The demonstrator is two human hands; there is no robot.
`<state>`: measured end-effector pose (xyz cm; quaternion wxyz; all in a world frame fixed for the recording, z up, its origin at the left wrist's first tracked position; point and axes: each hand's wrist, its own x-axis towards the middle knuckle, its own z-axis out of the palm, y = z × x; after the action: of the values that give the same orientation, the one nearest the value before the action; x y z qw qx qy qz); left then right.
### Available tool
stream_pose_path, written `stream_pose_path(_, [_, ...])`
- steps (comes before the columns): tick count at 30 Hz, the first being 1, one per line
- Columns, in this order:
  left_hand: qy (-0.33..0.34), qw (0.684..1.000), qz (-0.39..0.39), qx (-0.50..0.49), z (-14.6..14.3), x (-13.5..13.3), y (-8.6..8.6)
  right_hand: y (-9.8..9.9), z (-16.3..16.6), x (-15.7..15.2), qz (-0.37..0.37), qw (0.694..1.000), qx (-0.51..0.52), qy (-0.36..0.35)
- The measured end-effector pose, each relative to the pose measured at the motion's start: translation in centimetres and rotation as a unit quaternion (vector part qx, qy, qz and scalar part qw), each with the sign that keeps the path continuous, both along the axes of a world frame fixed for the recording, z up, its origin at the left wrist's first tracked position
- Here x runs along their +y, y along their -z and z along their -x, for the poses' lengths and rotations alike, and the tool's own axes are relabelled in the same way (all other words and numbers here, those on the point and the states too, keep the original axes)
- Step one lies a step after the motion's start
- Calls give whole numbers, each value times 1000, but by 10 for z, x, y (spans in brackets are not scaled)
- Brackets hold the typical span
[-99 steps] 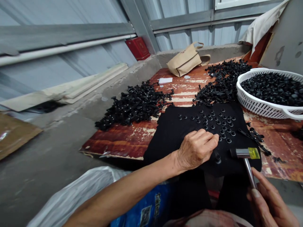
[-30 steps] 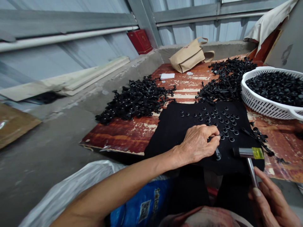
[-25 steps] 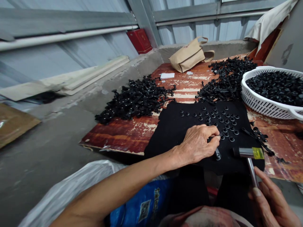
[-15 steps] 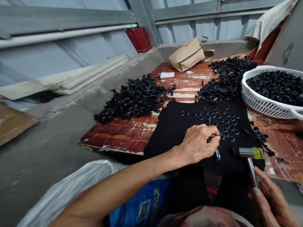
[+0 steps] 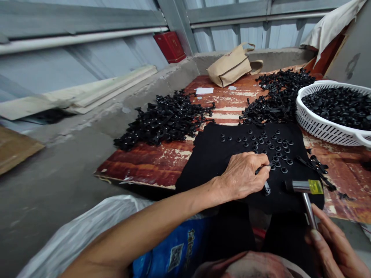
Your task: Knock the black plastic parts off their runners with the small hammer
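My left hand [image 5: 243, 175] rests on a black cloth [image 5: 214, 162] and pinches a small black plastic piece [image 5: 266, 187] against it. My right hand [image 5: 333, 247] grips the metal handle of a small hammer [image 5: 304, 191], whose head with a yellow label hovers just right of the pinched piece. Several small black round caps [image 5: 269, 144] lie scattered on the cloth beyond my left fingers.
The cloth lies on a worn red wooden board [image 5: 150, 164]. Two heaps of black plastic parts [image 5: 168, 121] [image 5: 278, 96] sit on it, with a white basket [image 5: 315, 129] of black caps at right. A tan bag [image 5: 228, 69] and a red box [image 5: 169, 46] stand behind.
Almost nothing moved. My left hand keeps its pinch on the black piece and the hammer stays in place; the camera shifted slightly.
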<state>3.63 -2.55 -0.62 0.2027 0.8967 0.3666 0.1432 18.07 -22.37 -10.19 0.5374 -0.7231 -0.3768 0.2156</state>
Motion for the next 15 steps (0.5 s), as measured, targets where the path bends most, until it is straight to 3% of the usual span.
stream_pose_path(6, [-3,1000,-7,-4,-1,1,1,-1,-3,-1,12,1000,-11,-11])
stream_pose_path(15, [-12,997,74,-30,-1,4,-6,-2,-2,-2,20,999,-11,-28])
